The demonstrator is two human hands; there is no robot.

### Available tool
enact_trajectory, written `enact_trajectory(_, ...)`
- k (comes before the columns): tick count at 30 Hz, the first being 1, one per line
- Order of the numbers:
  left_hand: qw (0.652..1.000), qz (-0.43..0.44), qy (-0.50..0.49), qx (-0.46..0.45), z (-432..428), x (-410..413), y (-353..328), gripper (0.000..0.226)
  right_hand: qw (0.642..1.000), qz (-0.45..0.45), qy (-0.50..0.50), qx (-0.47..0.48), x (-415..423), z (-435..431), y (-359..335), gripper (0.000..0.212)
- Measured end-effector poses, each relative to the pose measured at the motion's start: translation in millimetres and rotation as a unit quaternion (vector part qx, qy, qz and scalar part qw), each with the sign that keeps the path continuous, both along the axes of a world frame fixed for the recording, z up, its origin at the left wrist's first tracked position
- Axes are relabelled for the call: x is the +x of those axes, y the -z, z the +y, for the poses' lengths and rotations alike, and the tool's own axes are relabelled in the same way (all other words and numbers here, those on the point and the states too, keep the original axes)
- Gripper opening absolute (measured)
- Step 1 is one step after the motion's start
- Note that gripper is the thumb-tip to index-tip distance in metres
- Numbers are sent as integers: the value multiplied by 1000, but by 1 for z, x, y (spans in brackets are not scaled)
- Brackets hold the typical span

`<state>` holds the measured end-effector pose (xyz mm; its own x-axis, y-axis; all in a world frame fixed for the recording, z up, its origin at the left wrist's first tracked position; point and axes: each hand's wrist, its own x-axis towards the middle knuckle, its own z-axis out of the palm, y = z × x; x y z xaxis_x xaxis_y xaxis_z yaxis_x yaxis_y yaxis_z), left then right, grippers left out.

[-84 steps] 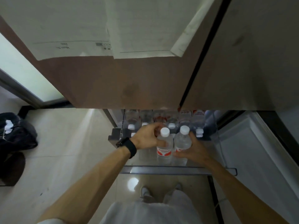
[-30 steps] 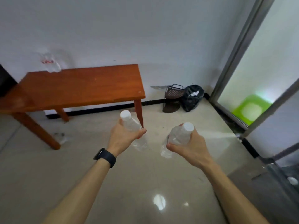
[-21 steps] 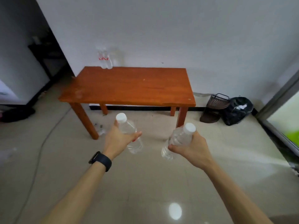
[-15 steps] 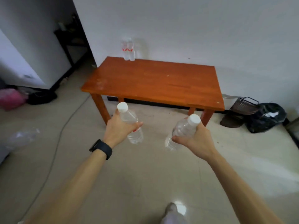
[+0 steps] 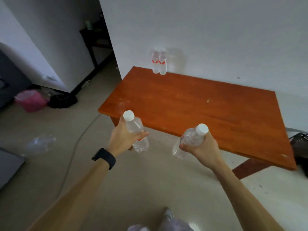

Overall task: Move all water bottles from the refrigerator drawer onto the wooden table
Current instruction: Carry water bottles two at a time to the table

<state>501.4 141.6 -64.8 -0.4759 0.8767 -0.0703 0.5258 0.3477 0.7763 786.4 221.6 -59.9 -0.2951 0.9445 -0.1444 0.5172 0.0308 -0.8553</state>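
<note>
Two clear plastic water bottles are in transit, one per hand, both held in the air short of the near edge of the wooden table. The left hand is wrapped around the body of the left bottle, whose white screw cap points up and away. The right hand is wrapped around the upper body of the right bottle, which tilts with its cap toward the table. Both bottles are ribbed, transparent and filled with clear liquid; a red label edge shows under the left fingers. Two more bottles with red-and-white labels stand upright, touching each other, at the far left corner of the table against the white wall. Progress, as a judgement: one pair is delivered, a second pair awaits placement, and the refrigerator drawer is out of view, so the remaining count cannot be told. The tabletop is smooth reddish-brown wood, rectangular, with light scuffs. A black wrist band sits on the left forearm. The floor is pale glossy tile.
</note>
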Motion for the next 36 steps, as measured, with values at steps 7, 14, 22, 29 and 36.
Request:
enact_trajectory(7, 1000, -13, 3, -11, 107, -80, 15, 69, 999, -4, -3, -35, -92, 114, 18, 63)
enact_trajectory(14, 996, -38, 70, -49, 236, -159, 35, 78, 998, -41, 12, -37, -181, 214, 43, 65)
enact_trajectory(22, 985, 32, 137, -96, 364, -206, 55, 79, 989, -124, 83, -18, -238, 314, 72, 84)
enact_trajectory(29, 985, 20, 112, -127, 465, -227, 83, 74, 992, -77, 88, -50, -273, 406, 106, 76)
enact_trajectory(36, 985, -1, 98, -140, 561, -246, 93, 69, 993, -63, 79, -57, -317, 501, 133, 82)
